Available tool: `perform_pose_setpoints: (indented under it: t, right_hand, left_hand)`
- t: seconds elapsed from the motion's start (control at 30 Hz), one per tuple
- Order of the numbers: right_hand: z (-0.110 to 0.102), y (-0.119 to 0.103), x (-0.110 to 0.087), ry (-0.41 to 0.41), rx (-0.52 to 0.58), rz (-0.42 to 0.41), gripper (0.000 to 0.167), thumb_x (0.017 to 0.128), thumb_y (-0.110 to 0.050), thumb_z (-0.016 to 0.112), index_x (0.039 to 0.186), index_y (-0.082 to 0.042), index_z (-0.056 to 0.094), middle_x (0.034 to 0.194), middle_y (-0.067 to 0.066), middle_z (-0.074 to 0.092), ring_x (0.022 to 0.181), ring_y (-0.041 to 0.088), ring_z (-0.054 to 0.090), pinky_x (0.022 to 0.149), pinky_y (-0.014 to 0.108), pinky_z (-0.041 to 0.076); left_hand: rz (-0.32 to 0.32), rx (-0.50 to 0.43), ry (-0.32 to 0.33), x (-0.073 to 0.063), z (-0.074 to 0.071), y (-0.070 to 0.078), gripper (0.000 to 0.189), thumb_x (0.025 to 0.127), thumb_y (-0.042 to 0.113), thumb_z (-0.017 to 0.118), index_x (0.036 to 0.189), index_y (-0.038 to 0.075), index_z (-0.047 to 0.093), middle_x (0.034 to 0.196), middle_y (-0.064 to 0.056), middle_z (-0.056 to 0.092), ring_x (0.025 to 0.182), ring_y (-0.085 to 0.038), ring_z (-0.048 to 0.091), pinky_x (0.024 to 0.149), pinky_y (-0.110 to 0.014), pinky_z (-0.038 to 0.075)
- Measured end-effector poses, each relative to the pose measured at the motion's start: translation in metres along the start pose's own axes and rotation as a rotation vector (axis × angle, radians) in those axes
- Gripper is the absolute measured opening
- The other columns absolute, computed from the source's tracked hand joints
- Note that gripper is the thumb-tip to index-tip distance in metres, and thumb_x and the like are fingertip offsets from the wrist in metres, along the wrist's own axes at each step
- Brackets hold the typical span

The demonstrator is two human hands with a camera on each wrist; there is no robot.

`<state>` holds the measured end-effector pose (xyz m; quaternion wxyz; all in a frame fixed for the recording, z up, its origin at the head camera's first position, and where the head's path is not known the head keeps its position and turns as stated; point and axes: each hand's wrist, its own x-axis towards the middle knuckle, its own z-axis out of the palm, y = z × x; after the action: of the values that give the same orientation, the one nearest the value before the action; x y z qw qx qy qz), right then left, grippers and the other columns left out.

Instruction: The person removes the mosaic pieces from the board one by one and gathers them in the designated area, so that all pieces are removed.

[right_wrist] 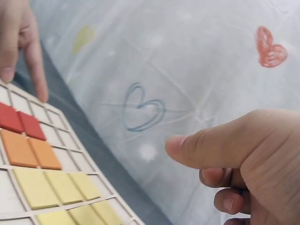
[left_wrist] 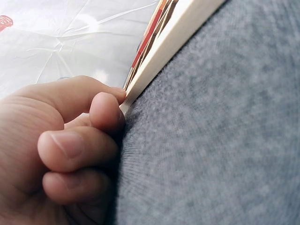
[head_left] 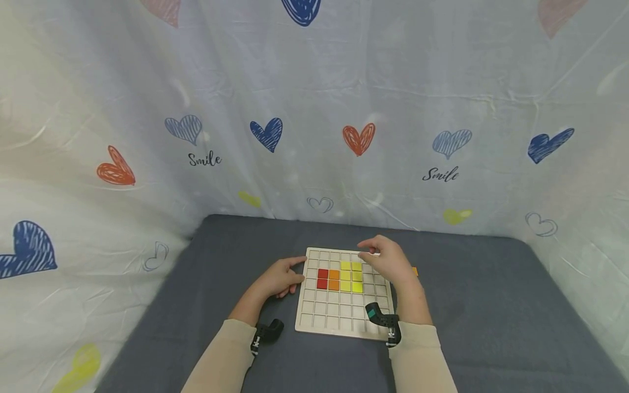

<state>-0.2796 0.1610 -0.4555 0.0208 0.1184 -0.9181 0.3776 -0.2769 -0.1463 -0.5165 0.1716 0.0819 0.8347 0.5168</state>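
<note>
A pale wooden grid board (head_left: 332,322) lies on the dark table. On it sit two red tiles (head_left: 322,279), two orange tiles (head_left: 334,280) and a block of several yellow tiles (head_left: 351,277). My left hand (head_left: 280,277) is at the board's left edge, index finger and thumb touching the rim, other fingers curled under in the left wrist view. Above the board's upper right part hovers my right hand (head_left: 388,259). Its thumb (right_wrist: 201,145) and index finger stand apart with nothing seen between them, the other fingers bent.
Dark grey cloth (head_left: 486,305) covers the table. A small orange piece (head_left: 415,271) shows just past the right hand, mostly hidden by it. Behind and beside the table hangs a white curtain (head_left: 314,98) with printed hearts. Each wrist carries a black camera mount (head_left: 269,331).
</note>
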Motion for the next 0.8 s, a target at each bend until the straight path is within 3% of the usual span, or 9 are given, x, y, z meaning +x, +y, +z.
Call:
perform_pose_setpoints:
  t: [0.17,0.23,0.43,0.8]
  right_hand:
    - [0.019,0.001,0.006,-0.092,-0.027,0.012,0.026,0.096,-0.019,0.074,0.120,-0.009,0.077,0.090,0.004,0.051,0.077,0.022,0.044,0.065,0.038,0.036]
    - [0.027,0.003,0.008,-0.108,-0.051,0.021,0.026,0.095,-0.018,0.075,0.118,-0.008,0.078,0.090,0.004,0.053,0.076,0.021,0.046,0.065,0.037,0.039]
    - [0.045,0.005,0.009,-0.084,-0.148,0.084,0.027,0.093,-0.020,0.075,0.117,-0.007,0.079,0.104,0.006,0.065,0.090,0.024,0.057,0.086,0.046,0.051]
    - [0.048,0.006,0.010,-0.061,-0.099,0.092,0.025,0.091,-0.016,0.077,0.114,-0.006,0.079,0.095,0.004,0.060,0.087,0.023,0.053,0.079,0.041,0.046]
  left_hand:
    - [-0.003,0.004,0.002,0.001,0.000,-0.001,0.064,0.098,0.017,0.069,0.157,0.016,0.045,0.057,-0.007,0.061,0.035,-0.013,0.039,0.037,-0.028,0.035]
    - [-0.004,0.006,0.003,0.001,0.000,-0.002,0.064,0.098,0.017,0.069,0.157,0.017,0.045,0.057,-0.007,0.061,0.035,-0.013,0.039,0.037,-0.028,0.036]
    - [0.007,0.007,-0.001,0.001,0.000,-0.001,0.063,0.098,0.017,0.069,0.157,0.017,0.045,0.056,-0.008,0.061,0.035,-0.013,0.039,0.037,-0.028,0.036]
    - [0.008,-0.004,-0.005,0.002,0.000,-0.002,0.064,0.098,0.017,0.069,0.158,0.017,0.044,0.057,-0.008,0.061,0.035,-0.013,0.039,0.037,-0.028,0.036]
